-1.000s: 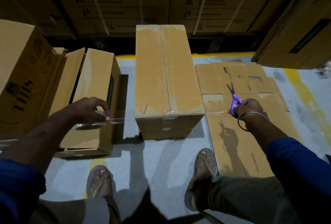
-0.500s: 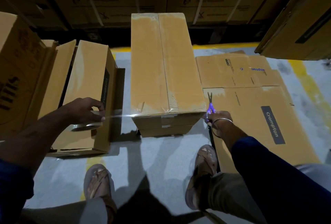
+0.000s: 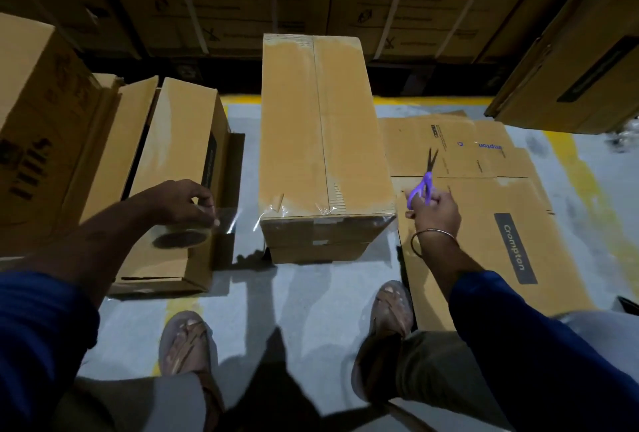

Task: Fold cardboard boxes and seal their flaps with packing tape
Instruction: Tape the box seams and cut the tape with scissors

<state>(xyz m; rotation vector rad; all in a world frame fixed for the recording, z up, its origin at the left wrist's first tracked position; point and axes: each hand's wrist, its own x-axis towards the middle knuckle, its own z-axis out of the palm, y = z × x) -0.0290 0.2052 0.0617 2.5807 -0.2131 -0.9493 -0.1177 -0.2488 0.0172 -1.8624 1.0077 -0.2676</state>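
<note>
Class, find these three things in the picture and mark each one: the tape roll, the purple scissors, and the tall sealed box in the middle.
tape roll (image 3: pixel 182 237), head view, on its clear outer rim.
purple scissors (image 3: pixel 424 186), head view, on the purple handle.
tall sealed box (image 3: pixel 321 127), head view, on its top face.

Tape (image 3: pixel 242 220) now cut; scissors (image 3: pixel 426 180) away from box (image 3: pixel 321 127).
</note>
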